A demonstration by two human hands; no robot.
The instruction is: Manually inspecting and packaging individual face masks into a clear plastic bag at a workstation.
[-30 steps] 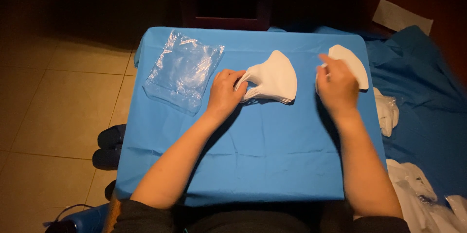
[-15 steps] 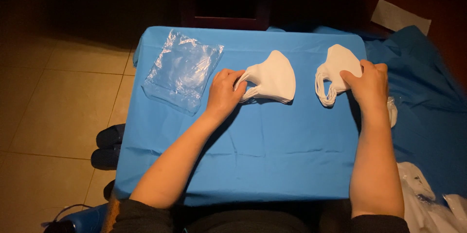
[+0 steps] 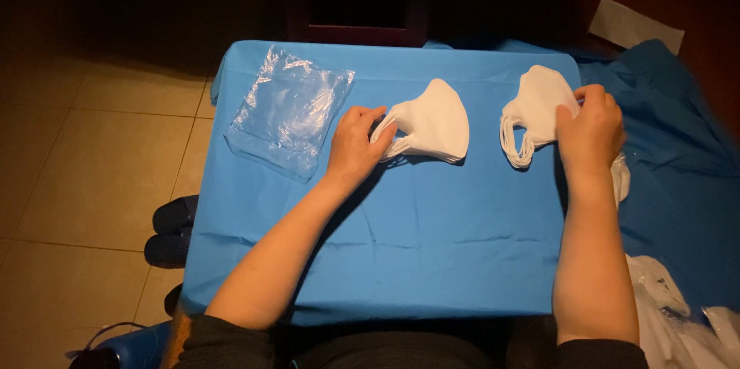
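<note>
Fingers of the left hand [image 3: 356,145] curled loosely on the ear-loop end of a stack of white folded fabric face masks [image 3: 432,122] at mid-table. The right hand [image 3: 592,129] pinched the edge of a second white mask stack [image 3: 536,103] further right. Both stacks looked light, soft and apt to slide apart; the loop ends seemed the surest hold. A crinkled clear plastic bag [image 3: 287,111] lay left on the blue cloth-covered table [image 3: 401,246].

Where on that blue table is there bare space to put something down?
The near half of the blue table, between the two forearms, lies bare. Crowded along the far edge: plastic bags, the mask stack at the left hand, another stack under the right hand.
</note>
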